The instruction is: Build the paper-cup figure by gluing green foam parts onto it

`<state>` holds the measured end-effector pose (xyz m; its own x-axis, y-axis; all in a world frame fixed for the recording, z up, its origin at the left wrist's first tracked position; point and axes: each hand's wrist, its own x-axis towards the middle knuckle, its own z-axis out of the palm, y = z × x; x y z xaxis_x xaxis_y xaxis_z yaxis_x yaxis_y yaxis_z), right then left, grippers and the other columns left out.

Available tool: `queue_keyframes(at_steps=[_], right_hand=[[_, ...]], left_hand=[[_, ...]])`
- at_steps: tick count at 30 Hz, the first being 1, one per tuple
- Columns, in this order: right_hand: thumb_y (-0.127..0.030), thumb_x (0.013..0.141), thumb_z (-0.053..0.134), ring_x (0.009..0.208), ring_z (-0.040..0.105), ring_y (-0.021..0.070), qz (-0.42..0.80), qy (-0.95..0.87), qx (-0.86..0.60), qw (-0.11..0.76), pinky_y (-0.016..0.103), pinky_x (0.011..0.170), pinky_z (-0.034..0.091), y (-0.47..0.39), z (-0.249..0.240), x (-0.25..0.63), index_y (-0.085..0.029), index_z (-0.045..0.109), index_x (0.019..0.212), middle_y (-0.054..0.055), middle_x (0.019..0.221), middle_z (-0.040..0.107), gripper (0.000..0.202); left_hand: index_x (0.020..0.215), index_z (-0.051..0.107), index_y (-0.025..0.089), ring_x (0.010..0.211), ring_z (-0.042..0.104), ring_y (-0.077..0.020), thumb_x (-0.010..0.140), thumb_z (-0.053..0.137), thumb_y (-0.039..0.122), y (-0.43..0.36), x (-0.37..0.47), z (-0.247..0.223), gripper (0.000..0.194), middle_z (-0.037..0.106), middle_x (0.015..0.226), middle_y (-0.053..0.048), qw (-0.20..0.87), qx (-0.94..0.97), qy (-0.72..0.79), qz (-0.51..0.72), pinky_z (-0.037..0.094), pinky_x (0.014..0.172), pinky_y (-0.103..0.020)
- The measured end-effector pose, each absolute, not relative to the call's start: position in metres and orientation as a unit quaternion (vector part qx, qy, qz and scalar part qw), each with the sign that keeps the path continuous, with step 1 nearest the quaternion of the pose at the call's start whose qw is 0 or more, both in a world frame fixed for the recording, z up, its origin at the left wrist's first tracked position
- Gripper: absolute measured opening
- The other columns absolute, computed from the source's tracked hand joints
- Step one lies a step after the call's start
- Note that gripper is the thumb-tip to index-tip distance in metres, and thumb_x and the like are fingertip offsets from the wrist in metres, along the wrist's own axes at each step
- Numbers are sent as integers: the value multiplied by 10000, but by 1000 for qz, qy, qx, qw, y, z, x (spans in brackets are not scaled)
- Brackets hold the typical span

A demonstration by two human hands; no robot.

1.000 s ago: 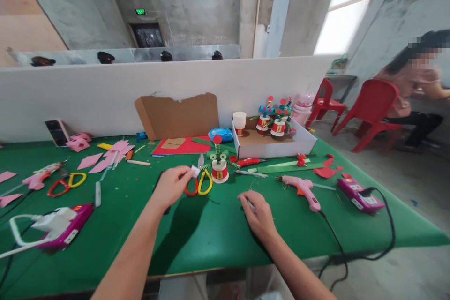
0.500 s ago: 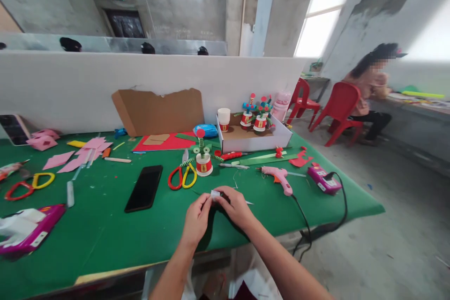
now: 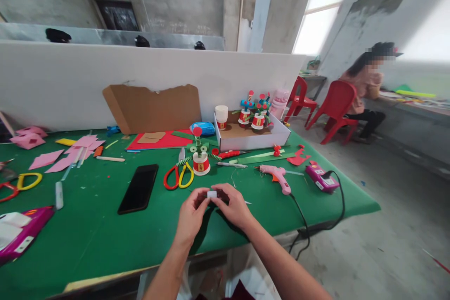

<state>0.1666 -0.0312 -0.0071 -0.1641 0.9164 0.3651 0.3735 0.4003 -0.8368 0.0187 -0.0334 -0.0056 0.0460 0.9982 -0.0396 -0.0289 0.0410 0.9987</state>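
Note:
A small white piece (image 3: 211, 194), like a short paper roll, is pinched between the fingertips of both my hands, just above the green table. My left hand (image 3: 191, 214) grips its left end and my right hand (image 3: 233, 206) its right end. A thin pointed tip (image 3: 248, 203) shows beside my right hand, the rest hidden. Beyond my hands stands a red-and-white paper cup figure (image 3: 201, 165) with coiled green arms. Scissors (image 3: 179, 178) with one red and one yellow handle lie beside it. To the left lies a black phone (image 3: 138, 188).
A pink glue gun (image 3: 277, 176) is at the right, its cord hanging over the edge near a purple power strip (image 3: 321, 179). Behind, a white box (image 3: 253, 141) holds cup figures. Pink paper (image 3: 82, 147) lies left. Another person (image 3: 369, 84) sits far right.
The white piece has turned from tilted to about level between my fingertips. My left hand has shifted slightly left. The camera view has swung a little to the right.

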Motion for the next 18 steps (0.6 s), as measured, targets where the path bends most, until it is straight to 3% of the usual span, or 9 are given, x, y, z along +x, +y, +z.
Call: queue_keyframes(at_steps=[5,11,18], right_hand=[[-201,855,575,850,615,162,318,-697,-455,455,294,780,501,-30,-8,166,-199,667,964,50,924,669,143],[-220,809,598,843,644,168,371,-649,-466,474,307,769,534,-27,-11,167,-212,630,1076,60,996,663,269],[-226,791,602,887,653,181,362,-661,-459,471,316,814,536,-27,-5,170,-224,657,993,50,977,687,209]], left_hand=[[964,628,171,861,659,-198,694,675,380,-33,18,-9,345,715,903,-59,527,494,494,484,510,797,-313],[910,634,172,827,665,-187,676,673,313,-33,21,-9,276,721,886,-58,534,488,480,496,516,783,-299],[942,660,171,864,678,-197,662,672,255,-31,22,-13,293,737,907,-67,536,478,472,511,522,815,-309]])
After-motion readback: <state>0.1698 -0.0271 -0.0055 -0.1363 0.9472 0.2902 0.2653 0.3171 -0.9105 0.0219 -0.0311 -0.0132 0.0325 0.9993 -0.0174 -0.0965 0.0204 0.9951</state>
